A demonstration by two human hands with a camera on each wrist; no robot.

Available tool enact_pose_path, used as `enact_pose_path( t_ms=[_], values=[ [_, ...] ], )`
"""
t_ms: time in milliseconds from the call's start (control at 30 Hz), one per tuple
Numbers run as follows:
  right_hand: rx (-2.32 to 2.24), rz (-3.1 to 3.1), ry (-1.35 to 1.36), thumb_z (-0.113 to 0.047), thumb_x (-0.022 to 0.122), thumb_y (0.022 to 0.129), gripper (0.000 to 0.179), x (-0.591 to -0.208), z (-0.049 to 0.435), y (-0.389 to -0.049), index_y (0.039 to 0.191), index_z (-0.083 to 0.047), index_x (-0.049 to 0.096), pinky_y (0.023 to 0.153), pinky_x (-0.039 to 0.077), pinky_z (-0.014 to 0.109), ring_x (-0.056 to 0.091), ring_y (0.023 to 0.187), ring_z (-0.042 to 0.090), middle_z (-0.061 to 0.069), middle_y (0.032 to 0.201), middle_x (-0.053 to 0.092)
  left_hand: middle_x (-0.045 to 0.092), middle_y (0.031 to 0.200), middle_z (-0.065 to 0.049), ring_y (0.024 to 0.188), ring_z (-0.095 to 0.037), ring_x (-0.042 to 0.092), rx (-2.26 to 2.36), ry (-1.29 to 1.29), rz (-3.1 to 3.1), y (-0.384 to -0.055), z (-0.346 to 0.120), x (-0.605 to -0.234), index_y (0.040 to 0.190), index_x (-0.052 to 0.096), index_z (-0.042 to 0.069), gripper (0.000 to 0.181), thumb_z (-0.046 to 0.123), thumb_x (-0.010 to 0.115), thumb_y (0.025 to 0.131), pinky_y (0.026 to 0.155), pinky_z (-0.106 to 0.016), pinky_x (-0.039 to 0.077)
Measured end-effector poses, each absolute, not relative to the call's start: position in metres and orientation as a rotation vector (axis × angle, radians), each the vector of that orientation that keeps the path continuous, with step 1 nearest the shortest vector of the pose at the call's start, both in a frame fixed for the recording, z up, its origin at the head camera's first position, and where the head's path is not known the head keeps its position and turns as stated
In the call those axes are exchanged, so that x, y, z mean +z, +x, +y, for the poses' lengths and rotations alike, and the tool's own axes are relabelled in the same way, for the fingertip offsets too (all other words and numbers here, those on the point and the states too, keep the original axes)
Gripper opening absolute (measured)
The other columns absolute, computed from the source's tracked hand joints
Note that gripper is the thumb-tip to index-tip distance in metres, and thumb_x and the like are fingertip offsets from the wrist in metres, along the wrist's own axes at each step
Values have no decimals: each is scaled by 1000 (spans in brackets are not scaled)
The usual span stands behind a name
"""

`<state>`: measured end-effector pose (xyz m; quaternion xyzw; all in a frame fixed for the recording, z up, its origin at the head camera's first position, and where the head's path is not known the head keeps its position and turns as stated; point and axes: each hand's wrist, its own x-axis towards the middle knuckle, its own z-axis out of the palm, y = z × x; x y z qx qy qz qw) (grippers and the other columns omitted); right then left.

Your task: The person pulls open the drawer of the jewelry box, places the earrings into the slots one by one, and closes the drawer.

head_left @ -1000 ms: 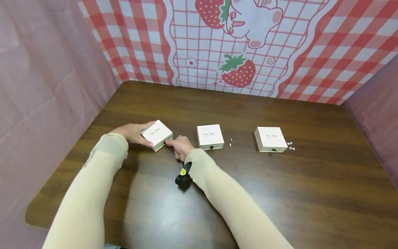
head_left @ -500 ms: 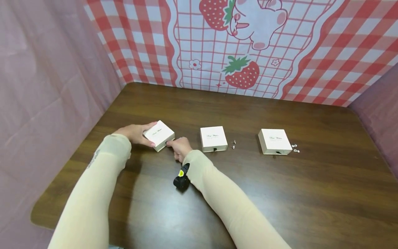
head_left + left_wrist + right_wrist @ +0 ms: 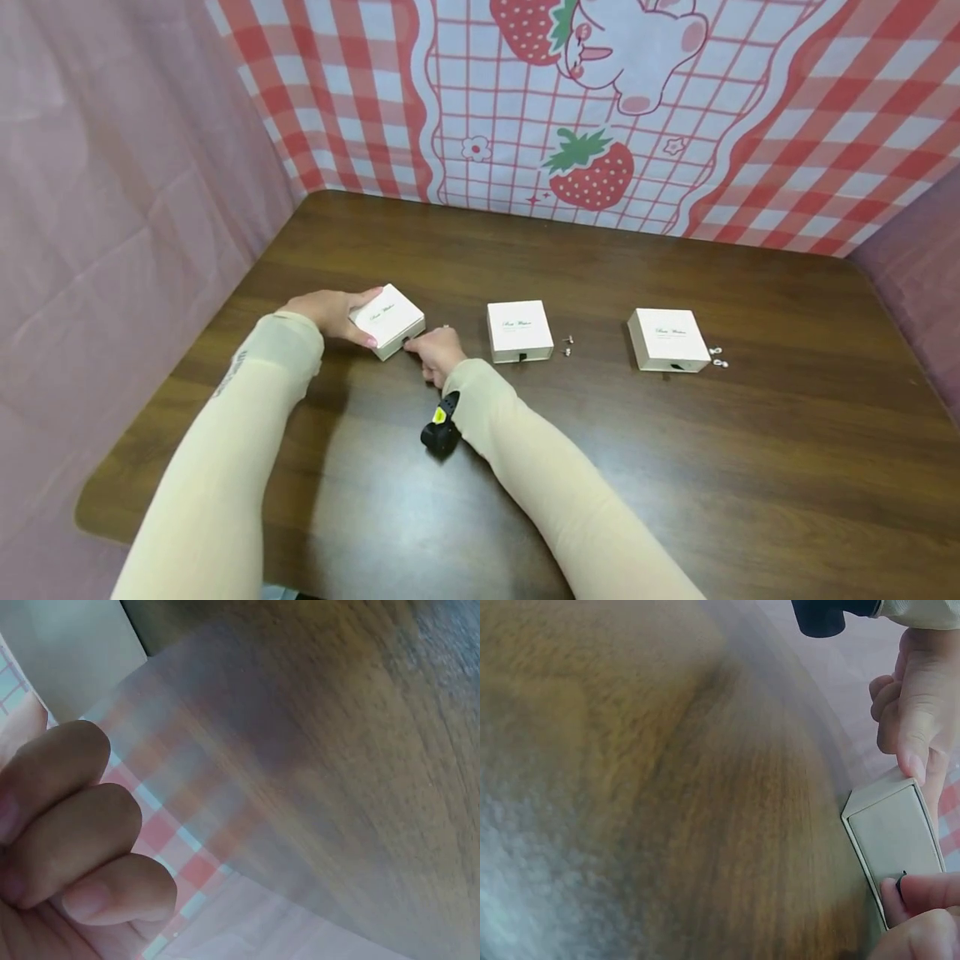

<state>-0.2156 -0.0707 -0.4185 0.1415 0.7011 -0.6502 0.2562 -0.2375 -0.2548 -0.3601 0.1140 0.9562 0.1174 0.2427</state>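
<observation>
A small white drawer-style gift box point(image 3: 388, 321) with printed lettering on its lid sits at the left, turned at an angle. My left hand point(image 3: 324, 315) grips it from the left, thumb and a finger on opposite sides. In the left wrist view the other fingers point(image 3: 75, 810) are curled, and only part of the box shows. My right hand point(image 3: 438, 354) is at the box's front face. Thumb and index finger pinch the black pull tab point(image 3: 901, 886) there, as the right wrist view shows. The drawer front looks flush with the sleeve.
A second white box point(image 3: 520, 331) stands in the middle, with a pair of small earrings point(image 3: 567, 345) to its right. Further right is a third white box point(image 3: 668, 340) with another pair of earrings point(image 3: 718, 357) beside it. A checked cloth hangs behind the table point(image 3: 525, 467).
The head view has shifted slightly, so everything sits a little further right in it. Both hands keep the same hold on the box and its tab.
</observation>
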Motion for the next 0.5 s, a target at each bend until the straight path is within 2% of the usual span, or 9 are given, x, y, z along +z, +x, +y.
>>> enact_pose_path(
  t_ms=[500],
  values=[
    [-1756, 1907, 465, 0, 66, 83, 22, -413, -67, -206, 71, -6, 49, 32, 18, 21, 19, 32, 6, -7, 43, 22, 41, 140, -31, 121, -43, 47, 317, 335, 2590, -241, -255, -358, 154, 17, 15, 102, 52, 74, 78, 94, -55, 39]
  ],
)
